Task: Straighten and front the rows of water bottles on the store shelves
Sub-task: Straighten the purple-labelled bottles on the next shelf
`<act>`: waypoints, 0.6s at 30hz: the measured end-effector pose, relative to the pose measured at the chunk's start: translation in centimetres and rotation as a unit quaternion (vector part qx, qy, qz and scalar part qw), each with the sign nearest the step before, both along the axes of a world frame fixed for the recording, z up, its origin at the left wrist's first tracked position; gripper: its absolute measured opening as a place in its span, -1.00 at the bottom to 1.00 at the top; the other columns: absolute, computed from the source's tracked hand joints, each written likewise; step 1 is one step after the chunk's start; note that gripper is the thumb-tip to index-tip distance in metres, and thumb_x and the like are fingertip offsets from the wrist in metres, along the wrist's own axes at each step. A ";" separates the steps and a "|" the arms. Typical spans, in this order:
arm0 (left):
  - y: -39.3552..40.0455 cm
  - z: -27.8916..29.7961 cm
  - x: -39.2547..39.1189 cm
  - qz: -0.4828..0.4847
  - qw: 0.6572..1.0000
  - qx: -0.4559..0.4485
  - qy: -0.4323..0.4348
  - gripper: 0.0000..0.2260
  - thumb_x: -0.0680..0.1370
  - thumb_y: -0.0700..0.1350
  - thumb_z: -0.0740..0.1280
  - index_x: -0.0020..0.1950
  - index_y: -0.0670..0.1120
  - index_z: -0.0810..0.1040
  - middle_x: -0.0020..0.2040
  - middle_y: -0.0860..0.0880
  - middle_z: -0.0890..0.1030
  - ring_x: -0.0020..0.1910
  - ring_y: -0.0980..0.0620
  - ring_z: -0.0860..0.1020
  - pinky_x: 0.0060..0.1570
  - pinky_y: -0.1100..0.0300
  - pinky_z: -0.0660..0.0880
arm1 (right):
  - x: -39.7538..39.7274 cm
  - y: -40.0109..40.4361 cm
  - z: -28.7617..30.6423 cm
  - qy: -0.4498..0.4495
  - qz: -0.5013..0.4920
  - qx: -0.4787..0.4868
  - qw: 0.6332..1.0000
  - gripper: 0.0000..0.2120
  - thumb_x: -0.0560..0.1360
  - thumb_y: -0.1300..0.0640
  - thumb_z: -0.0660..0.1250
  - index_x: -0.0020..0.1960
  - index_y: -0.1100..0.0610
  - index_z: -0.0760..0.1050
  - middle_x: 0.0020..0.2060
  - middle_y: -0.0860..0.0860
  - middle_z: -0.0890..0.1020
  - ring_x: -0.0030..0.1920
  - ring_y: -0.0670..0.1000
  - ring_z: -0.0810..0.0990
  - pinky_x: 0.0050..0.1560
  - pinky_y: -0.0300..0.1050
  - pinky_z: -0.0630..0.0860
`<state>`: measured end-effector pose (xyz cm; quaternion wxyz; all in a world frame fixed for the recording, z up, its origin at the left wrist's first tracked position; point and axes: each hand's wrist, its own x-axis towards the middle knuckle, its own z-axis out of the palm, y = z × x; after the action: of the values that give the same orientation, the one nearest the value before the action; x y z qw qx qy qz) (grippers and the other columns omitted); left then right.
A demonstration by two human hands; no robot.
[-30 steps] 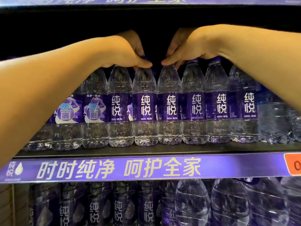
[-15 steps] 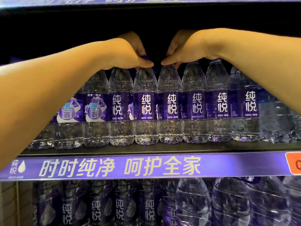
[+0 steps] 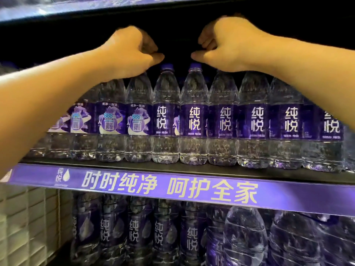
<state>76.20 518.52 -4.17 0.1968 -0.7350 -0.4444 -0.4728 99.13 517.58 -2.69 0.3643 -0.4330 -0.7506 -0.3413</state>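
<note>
A row of clear water bottles (image 3: 194,120) with purple labels stands along the front of the middle shelf (image 3: 192,169). Several at the left show a picture label (image 3: 137,120) instead of the white characters. My left hand (image 3: 134,52) and my right hand (image 3: 226,45) hover just above the bottle tops, fingers curled into loose fists with nothing seen in them. Between the hands, two purple caps (image 3: 167,67) stand free. My left wrist covers the tops of the bottles at the left. My right wrist covers the caps to the right.
A purple strip with white lettering (image 3: 169,187) runs along the shelf's front edge. Below it stand more small bottles (image 3: 134,235) and large bottles (image 3: 244,237). The shelf above (image 3: 76,6) hangs close over my hands. A pale slatted wall (image 3: 23,223) is at lower left.
Both hands have let go of the two centre bottle caps, lifted and moved apart. Those caps now show. The view has shifted closer and to the left.
</note>
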 end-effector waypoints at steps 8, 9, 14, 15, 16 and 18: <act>-0.5 -0.4 -8.3 0.103 0.994 -0.021 -0.011 -0.68 0.52 -0.27 0.26 0.25 -0.10 0.59 0.13 -0.15 0.63 0.13 -0.15 0.56 0.13 0.02 0.53 | -8.3 0.3 -1.0 0.048 0.076 -0.040 0.995 -0.64 0.52 -0.08 0.34 0.08 0.21 0.58 -0.01 0.16 0.66 -0.01 0.14 0.61 -0.08 -0.04 0.54; -0.3 -0.3 -9.0 0.090 0.996 -0.027 -0.005 -0.70 0.53 -0.26 0.26 0.23 -0.09 0.60 0.13 -0.13 0.63 0.13 -0.13 0.56 0.15 0.01 0.54 | -9.5 0.5 -1.1 0.049 0.073 -0.043 0.995 -0.66 0.52 -0.07 0.34 0.08 0.20 0.58 -0.01 0.17 0.66 -0.01 0.15 0.61 -0.13 -0.07 0.49; 1.0 0.7 -11.2 -0.033 0.996 -0.067 0.055 -0.76 0.56 -0.25 0.32 0.17 -0.04 0.64 0.10 -0.02 0.67 0.14 -0.01 0.59 0.22 -0.01 0.53 | -14.4 0.7 -0.5 0.007 -0.062 -0.015 0.998 -0.56 0.55 -0.12 0.29 0.20 0.23 0.53 0.11 0.24 0.59 0.11 0.25 0.53 -0.03 0.01 0.44; 1.2 0.8 -11.6 -0.056 0.994 -0.075 0.055 -0.78 0.57 -0.23 0.34 0.17 -0.05 0.65 0.11 -0.02 0.67 0.13 -0.01 0.59 0.21 -0.01 0.54 | -15.2 0.7 -0.3 0.002 -0.097 -0.013 0.995 -0.52 0.55 -0.14 0.28 0.24 0.23 0.51 0.14 0.25 0.58 0.13 0.26 0.52 0.02 0.03 0.45; 1.5 1.0 -11.9 -0.083 0.992 -0.085 0.049 -0.79 0.58 -0.23 0.35 0.17 -0.07 0.65 0.11 -0.03 0.67 0.13 0.00 0.60 0.20 0.01 0.56 | -15.9 0.8 -0.2 0.005 -0.124 -0.023 0.992 -0.50 0.55 -0.16 0.28 0.27 0.22 0.50 0.16 0.24 0.58 0.14 0.25 0.53 0.05 0.03 0.47; 1.9 1.1 -12.1 -0.131 0.985 -0.104 0.035 -0.81 0.57 -0.22 0.36 0.16 -0.07 0.65 0.10 -0.01 0.68 0.07 0.08 0.62 0.12 0.12 0.60 | -16.9 0.9 -0.1 0.038 -0.120 -0.080 0.989 -0.52 0.53 -0.15 0.32 0.26 0.19 0.51 0.11 0.16 0.63 0.04 0.19 0.61 -0.01 -0.02 0.53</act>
<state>64.15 520.44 -3.10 0.0710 -0.8195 -0.3839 -0.4196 82.26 518.49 -2.75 0.3133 -0.5601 -0.7038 -0.3046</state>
